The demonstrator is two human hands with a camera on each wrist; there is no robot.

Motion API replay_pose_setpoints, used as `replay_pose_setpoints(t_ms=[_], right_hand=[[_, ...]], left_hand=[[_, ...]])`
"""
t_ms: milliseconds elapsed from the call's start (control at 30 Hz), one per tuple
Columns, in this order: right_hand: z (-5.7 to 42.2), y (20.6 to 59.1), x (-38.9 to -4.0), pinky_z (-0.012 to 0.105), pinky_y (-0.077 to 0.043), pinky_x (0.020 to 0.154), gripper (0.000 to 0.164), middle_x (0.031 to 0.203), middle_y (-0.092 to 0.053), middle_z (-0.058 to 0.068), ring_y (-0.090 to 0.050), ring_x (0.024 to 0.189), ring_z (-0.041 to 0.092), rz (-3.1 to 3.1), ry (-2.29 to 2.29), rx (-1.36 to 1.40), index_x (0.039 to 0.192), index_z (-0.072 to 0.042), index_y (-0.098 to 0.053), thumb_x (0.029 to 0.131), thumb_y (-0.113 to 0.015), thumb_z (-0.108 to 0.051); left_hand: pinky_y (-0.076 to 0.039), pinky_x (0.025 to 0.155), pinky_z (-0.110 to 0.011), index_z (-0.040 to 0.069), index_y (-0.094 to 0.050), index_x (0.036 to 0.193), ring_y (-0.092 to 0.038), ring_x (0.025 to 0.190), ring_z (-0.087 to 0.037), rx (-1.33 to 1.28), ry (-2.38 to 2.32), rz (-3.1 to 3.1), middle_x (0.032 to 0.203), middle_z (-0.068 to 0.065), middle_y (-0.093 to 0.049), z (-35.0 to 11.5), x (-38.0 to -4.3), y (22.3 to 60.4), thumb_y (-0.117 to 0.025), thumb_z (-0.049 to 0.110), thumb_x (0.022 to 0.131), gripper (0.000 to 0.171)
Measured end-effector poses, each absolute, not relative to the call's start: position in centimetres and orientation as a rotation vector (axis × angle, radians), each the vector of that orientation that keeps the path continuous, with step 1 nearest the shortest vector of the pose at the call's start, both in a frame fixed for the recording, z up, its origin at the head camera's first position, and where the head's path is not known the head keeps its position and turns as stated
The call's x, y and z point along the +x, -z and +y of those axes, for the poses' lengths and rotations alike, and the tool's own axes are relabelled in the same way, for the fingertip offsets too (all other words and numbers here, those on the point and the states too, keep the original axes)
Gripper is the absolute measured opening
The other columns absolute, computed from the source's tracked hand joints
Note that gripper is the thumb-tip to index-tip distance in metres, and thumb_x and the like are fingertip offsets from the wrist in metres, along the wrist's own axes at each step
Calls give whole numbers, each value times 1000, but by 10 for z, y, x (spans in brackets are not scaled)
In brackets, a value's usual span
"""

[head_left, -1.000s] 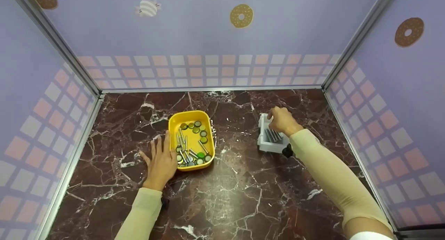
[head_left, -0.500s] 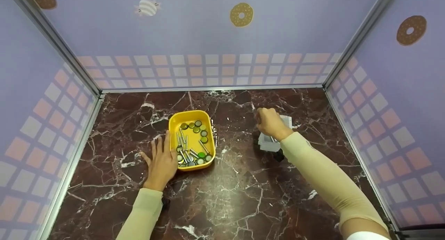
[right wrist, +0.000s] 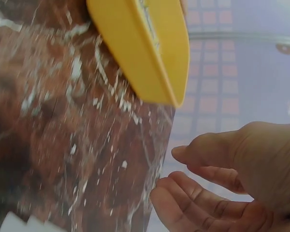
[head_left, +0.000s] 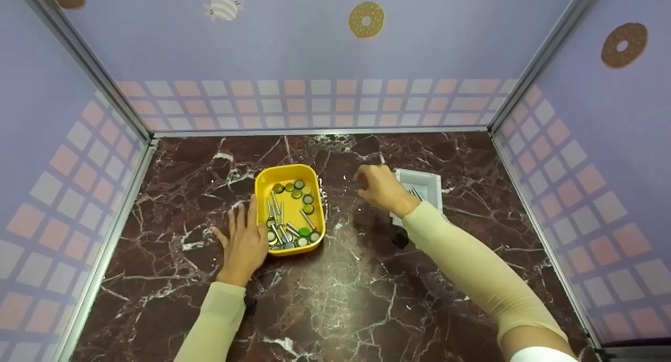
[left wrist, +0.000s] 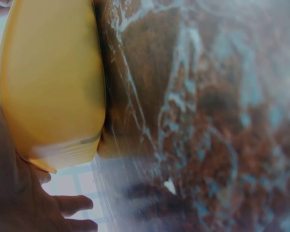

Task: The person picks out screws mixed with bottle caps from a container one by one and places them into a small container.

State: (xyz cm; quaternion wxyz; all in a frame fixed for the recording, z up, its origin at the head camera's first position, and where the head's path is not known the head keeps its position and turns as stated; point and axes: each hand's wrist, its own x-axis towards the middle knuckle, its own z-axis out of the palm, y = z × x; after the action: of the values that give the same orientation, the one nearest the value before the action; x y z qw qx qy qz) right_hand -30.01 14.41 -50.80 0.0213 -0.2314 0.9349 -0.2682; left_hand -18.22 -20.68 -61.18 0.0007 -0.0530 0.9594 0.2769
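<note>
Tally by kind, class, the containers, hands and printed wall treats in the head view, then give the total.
Yellow container: 1
White container: 1
Left hand and right hand: 2
Doughnut prints: 3, one cut off by the picture's edge
Striped sweet print: 1
Total: 8

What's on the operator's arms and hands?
Left hand and right hand: bare, no gloves. Plain pale-yellow sleeves on both forearms. White fabric edge above the right sleeve. A small dark piece by each wrist; details unclear.
</note>
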Motion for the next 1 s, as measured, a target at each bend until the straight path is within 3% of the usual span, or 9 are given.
replay_pose_setpoints(t_ms=[367, 667, 1000], right_hand=[[85, 502, -287, 46, -73, 97, 29, 120, -86, 23, -85, 107, 39, 2747, 842, -777, 129, 5, -80, 100, -82, -1], [42, 506, -282, 47, -72, 88, 29, 113, -87, 22, -83, 97, 37, 2717, 757, -863, 127, 3, -80, 98, -81, 0], [-1, 520, -286, 45, -71, 103, 42, 130, -85, 25, -85, 109, 34, 2666, 696, -851, 139, 7, -76, 99, -83, -6]], left_hand=[[18, 133, -92, 28, -3, 190, -1, 182, -58, -164, -863, 3006, 195, -28, -14, -205, -186, 611, -32, 31, 123, 73], [18, 132, -94, 27, -2, 190, -1, 181, -59, -143, -867, 3013, 194, -30, -14, -208, -184, 611, -30, 31, 125, 72], [19, 132, -93, 29, -1, 190, 1, 182, -58, -158, -865, 2997, 195, -29, -13, -208, -182, 613, -30, 31, 123, 73]])
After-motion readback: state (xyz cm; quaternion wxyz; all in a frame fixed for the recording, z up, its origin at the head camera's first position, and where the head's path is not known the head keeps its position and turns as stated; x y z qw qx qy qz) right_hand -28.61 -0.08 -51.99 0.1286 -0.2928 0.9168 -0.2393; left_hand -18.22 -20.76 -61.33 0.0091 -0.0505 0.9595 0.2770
